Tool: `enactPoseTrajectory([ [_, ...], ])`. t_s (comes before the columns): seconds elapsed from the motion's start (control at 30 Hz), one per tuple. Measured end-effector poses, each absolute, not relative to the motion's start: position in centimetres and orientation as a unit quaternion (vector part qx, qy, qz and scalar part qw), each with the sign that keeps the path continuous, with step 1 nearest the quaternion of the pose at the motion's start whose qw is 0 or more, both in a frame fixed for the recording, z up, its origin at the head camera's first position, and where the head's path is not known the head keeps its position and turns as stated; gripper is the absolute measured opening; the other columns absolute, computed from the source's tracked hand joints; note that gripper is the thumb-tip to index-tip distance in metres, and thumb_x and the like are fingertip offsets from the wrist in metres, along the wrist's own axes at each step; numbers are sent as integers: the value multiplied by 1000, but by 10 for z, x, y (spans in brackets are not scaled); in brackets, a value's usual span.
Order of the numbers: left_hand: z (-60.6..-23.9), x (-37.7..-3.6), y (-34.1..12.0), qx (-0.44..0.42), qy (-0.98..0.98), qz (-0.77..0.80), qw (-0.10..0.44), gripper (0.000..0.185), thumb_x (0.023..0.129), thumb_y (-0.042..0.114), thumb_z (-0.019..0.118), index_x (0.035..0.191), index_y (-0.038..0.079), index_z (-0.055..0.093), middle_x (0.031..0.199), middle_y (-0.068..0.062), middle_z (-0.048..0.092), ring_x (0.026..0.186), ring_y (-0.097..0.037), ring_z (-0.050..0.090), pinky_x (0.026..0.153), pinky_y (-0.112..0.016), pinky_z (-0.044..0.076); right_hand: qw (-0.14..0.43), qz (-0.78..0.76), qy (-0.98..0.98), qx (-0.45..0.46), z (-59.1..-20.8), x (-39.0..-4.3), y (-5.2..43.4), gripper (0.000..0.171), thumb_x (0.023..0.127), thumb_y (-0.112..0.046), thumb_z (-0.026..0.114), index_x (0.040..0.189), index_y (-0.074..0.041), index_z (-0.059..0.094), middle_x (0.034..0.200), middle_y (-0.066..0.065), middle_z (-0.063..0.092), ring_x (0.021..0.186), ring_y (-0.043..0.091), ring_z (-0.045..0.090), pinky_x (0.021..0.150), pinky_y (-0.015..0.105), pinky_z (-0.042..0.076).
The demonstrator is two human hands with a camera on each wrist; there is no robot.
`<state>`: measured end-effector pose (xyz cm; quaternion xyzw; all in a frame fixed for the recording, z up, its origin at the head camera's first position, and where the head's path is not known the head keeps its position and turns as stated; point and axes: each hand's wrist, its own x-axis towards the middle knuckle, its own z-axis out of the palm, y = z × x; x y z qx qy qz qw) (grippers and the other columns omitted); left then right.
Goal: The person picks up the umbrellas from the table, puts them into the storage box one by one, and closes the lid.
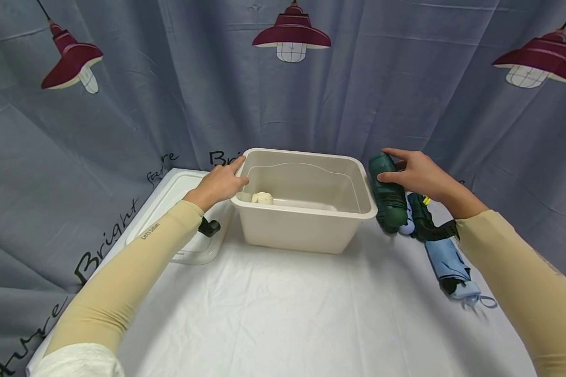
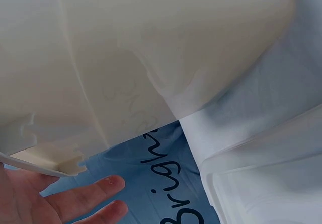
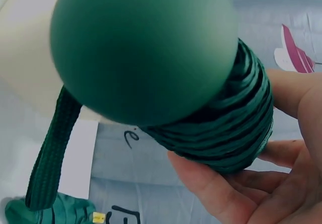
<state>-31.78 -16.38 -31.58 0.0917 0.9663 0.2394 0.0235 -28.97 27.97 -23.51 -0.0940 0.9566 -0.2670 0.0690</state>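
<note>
A folded dark green umbrella [image 1: 388,191] is in my right hand [image 1: 417,170], thumb on the near side and fingers around its far side. Its round green handle [image 3: 143,48] and hanging strap [image 3: 53,148] are close up in the right wrist view. The umbrella is just outside the right end of a beige plastic storage bin [image 1: 297,228]. At the bin's left end my left hand [image 1: 220,180] holds the rim, thumb over the edge; two fingers [image 2: 95,191] extend outside the wall. A small cream-coloured lump [image 1: 262,198] lies inside the bin.
Right of the bin lie another green folded umbrella [image 1: 421,214] with a yellow tag, a light blue one [image 1: 445,262], and a pale blue item partly hidden behind the held umbrella. A white lid [image 1: 203,243] lies left of the bin. A grey-blue curtain [image 1: 188,94] hangs behind.
</note>
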Motion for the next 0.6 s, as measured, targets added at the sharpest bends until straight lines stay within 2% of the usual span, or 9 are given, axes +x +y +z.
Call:
enactPoseTrajectory([
  [0.27, -317, -319, -164, 90, 967, 239, 25, 75, 98, 42, 47, 164, 26, 15, 154, -21, 45, 125, -38, 57, 103, -54, 44, 74, -273, 955, -94, -232, -301, 265, 87, 95, -44, 66, 163, -19, 18, 142, 30, 50, 117, 41, 60, 86, 50, 57],
  [0.47, -317, -319, -164, 89, 967, 237, 22, 76, 97, 42, 47, 164, 26, 15, 142, -23, 56, 104, -33, 63, 93, -51, 48, 72, -280, 952, -100, -226, -308, 250, 85, 95, -41, 67, 163, -18, 21, 141, 29, 52, 119, 42, 60, 85, 50, 58],
  [0.6, -317, -319, -165, 90, 967, 236, 20, 76, 97, 42, 48, 164, 26, 15, 134, -23, 61, 94, -31, 62, 86, -49, 49, 79, -281, 952, -98, -223, -313, 239, 84, 95, -41, 67, 163, -20, 22, 142, 27, 53, 118, 38, 61, 83, 46, 59],
])
